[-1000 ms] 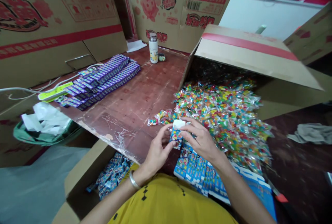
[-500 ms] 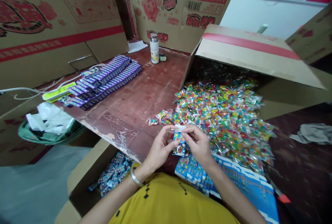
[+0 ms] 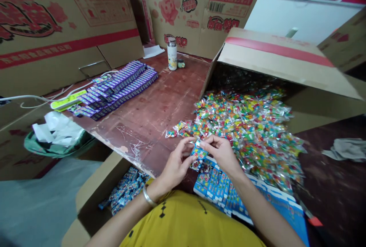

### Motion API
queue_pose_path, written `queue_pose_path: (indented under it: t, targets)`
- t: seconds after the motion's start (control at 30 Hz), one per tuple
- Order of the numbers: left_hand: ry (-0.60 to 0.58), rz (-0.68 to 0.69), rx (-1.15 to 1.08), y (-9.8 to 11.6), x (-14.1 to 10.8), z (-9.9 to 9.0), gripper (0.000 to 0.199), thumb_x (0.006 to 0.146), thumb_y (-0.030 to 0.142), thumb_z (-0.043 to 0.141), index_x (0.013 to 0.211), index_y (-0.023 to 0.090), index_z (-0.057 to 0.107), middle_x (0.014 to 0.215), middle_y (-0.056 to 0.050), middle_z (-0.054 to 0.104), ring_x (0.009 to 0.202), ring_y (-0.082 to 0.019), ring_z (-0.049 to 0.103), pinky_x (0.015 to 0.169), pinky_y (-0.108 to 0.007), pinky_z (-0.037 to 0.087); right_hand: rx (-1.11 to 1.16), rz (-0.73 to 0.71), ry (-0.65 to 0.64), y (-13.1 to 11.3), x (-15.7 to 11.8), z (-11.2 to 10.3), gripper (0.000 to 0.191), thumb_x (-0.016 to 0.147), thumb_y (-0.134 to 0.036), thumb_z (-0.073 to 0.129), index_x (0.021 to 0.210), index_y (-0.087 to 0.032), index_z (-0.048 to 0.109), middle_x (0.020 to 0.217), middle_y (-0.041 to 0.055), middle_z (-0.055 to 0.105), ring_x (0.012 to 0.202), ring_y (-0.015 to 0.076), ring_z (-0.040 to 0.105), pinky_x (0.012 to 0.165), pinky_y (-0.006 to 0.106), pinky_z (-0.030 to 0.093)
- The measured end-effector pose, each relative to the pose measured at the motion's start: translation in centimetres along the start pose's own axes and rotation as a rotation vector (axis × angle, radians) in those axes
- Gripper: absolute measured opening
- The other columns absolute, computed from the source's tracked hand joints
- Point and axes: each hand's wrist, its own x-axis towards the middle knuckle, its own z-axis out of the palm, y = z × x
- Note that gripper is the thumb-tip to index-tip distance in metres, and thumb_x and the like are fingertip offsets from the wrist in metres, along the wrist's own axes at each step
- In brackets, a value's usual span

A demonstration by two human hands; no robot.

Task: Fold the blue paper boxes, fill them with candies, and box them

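Blue box point(image 3: 199, 153) is held up between the person's two hands, over the near edge of the desk point(image 3: 168, 102), which is a worn reddish brown. Largest around it are the printed cartons: one stands at the left point(image 3: 68, 22), another across the back point(image 3: 197, 10). On the right, an open carton point(image 3: 277, 50) with a red stripe lies with its mouth toward the desk, and a broad heap of clear candy bags point(image 3: 248, 129) spreads in front of it. Lower left, a lower carton point(image 3: 98, 180) contains small blue packs point(image 3: 130, 188). Close to the person's front, flat blue packaging point(image 3: 219, 186) lies in overlapping rows, below the box and under the right forearm. Purple boxes point(image 3: 122, 87) stand stacked in rows at the left, well apart from the hands; a white flask point(image 3: 172, 57) stands farther back. As for the grip, the left hand point(image 3: 175, 165) has its thumb and fingers closed around the box's left side, while the right hand point(image 3: 221, 153) pinches near its upper end, seemingly at a pale flap, though fingers partly cover it.
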Motion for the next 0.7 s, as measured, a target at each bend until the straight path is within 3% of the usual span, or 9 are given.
queue_pose_path:
  t: [0.1,0.2,0.3,0.4,0.53,0.63,0.7]
  targets:
    - [-0.031,-0.015,-0.003,0.0,0.0,-0.3,0.049,0.086,0.021,0.058,0.133,0.025,0.045,0.119,-0.008,0.061,0.106,-0.023,0.059,0.087,-0.032,0.049,-0.038,-0.029,-0.001,-0.2,0.0,0.0,0.022,0.080,-0.038,0.069,0.071,-0.017,0.065,0.068,-0.0001,0.062,0.063,0.0147,0.055,0.061,0.027,0.045]
    - [-0.033,-0.030,-0.025,-0.5,-0.1,-0.4,0.047,0.086,0.021,0.057,0.132,0.024,0.049,0.128,-0.008,0.057,0.114,-0.024,0.055,0.096,-0.035,0.046,-0.150,-0.155,0.038,-0.3,-0.5,0.5,0.023,0.084,-0.034,0.063,0.067,-0.019,0.062,0.071,0.0011,0.062,0.069,0.0167,0.057,0.068,0.030,0.046]
    - [-0.033,-0.061,-0.030,-1.0,-0.2,-0.6,0.039,0.085,0.022,0.059,0.124,0.022,0.055,0.121,-0.008,0.061,0.108,-0.023,0.058,0.094,-0.034,0.046,-0.209,-0.261,0.040,-0.3,-1.2,1.1,0.024,0.089,-0.031,0.056,0.068,-0.020,0.060,0.080,0.0030,0.063,0.079,0.0185,0.060,0.076,0.032,0.046]
    - [-0.062,-0.086,0.007,-0.5,-0.3,-1.6,0.032,0.084,0.022,0.059,0.117,0.021,0.057,0.109,-0.007,0.064,0.099,-0.020,0.060,0.087,-0.030,0.048,-0.233,-0.241,-0.078,-0.2,-1.4,0.7,0.019,0.090,-0.031,0.054,0.078,-0.021,0.064,0.091,0.0044,0.065,0.087,0.0192,0.061,0.078,0.032,0.047]
    - [-0.260,-0.174,0.284,2.3,-1.4,-6.6,0.026,0.084,0.019,0.055,0.109,0.023,0.064,0.098,-0.004,0.068,0.087,-0.018,0.063,0.075,-0.024,0.048,-0.315,-0.093,-0.166,0.3,-1.1,-2.4,0.021,0.091,-0.035,0.052,0.103,-0.023,0.063,0.091,0.0029,0.066,0.079,0.0176,0.062,0.065,0.027,0.047]
    - [-0.401,-0.280,0.556,3.9,-3.0,-11.7,0.022,0.079,0.018,0.060,0.096,0.026,0.071,0.092,-0.002,0.071,0.082,-0.019,0.065,0.075,-0.024,0.047,-0.636,-0.082,-0.219,1.5,-1.4,-5.0,0.014,0.087,-0.035,0.058,0.091,-0.024,0.066,0.081,0.0005,0.065,0.072,0.0168,0.060,0.061,0.026,0.044]
    - [-0.442,-0.351,0.663,4.1,-3.9,-14.0,0.028,0.073,0.017,0.065,0.098,0.028,0.072,0.097,-0.001,0.072,0.088,-0.022,0.065,0.079,-0.026,0.047,-0.907,-0.093,-0.280,2.6,-2.1,-5.7,0.015,0.079,-0.036,0.068,0.090,-0.026,0.068,0.084,0.0010,0.065,0.072,0.0180,0.060,0.061,0.028,0.043]
